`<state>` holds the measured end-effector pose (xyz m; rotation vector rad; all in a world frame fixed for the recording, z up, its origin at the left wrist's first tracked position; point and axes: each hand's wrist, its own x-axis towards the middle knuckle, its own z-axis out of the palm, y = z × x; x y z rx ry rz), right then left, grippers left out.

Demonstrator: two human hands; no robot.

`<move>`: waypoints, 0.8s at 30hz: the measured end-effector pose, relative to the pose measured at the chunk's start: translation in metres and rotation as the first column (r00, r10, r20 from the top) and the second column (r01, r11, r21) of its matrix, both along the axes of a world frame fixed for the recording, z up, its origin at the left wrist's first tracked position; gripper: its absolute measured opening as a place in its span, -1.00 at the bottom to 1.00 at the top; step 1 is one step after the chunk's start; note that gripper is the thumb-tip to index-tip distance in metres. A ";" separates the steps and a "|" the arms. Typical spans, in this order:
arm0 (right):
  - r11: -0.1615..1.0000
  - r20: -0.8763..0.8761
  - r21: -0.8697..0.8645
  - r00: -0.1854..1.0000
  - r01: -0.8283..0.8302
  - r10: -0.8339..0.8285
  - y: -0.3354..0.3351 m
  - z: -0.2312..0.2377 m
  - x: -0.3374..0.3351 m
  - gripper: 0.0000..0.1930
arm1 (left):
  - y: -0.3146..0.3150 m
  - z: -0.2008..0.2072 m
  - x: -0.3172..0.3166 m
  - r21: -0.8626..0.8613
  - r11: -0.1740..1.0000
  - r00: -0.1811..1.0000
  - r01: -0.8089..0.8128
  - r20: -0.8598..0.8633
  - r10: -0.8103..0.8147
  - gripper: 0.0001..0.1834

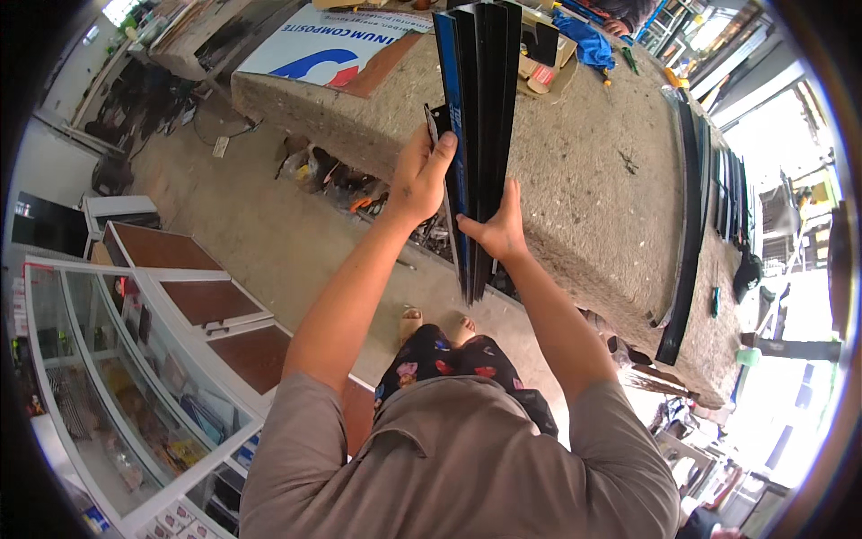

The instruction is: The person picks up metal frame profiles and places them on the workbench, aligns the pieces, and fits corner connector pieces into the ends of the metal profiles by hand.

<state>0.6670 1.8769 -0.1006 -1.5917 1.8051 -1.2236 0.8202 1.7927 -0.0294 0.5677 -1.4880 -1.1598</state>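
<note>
A long black channelled profile [486, 117], with a strip of blue film down its left side, stands nearly upright before me, its lower end past the workbench's near edge. My left hand [420, 177] grips its left side, thumb pressed on the blue film and fingers behind. Beside that thumb a thin metal edge with a small dark bracket [437, 119] sticks out. Lower down, my right hand [499, 226] holds the profile from the right, thumb across the front. The fingers behind it are mostly hidden.
The rough workbench [593, 207] carries a printed panel [337, 49], a cardboard box [549, 72], a blue cloth [585, 40] and long black strips [690, 225] on the right. Another person's hand [617, 28] shows at the far side. A glass display cabinet [135, 377] stands left.
</note>
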 end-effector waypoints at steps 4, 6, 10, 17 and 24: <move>0.996 -0.020 0.058 0.998 0.066 -0.065 0.017 -0.012 -0.022 -0.06 | 0.008 -0.012 -0.017 0.018 0.998 0.998 0.057 -0.008 -0.057 -0.54; 0.994 0.052 0.022 0.992 0.110 -0.111 0.029 -0.015 -0.034 -0.11 | -0.001 -0.024 -0.011 0.089 0.996 0.999 0.010 0.038 -0.013 -0.56; 0.976 0.179 -0.005 0.961 0.216 -0.212 0.066 -0.004 -0.072 -0.15 | -0.013 -0.046 -0.021 0.096 0.989 0.993 -0.113 0.036 0.110 -0.52; 0.893 0.476 -0.197 0.836 0.405 -0.274 0.148 0.093 -0.122 -0.46 | -0.008 -0.077 -0.033 0.077 0.949 0.939 -0.306 0.186 0.288 -0.46; 0.741 0.239 -0.304 0.801 0.599 -0.549 0.208 0.191 -0.183 -0.60 | -0.011 -0.082 -0.049 0.013 0.957 0.883 -0.290 0.391 0.262 -0.49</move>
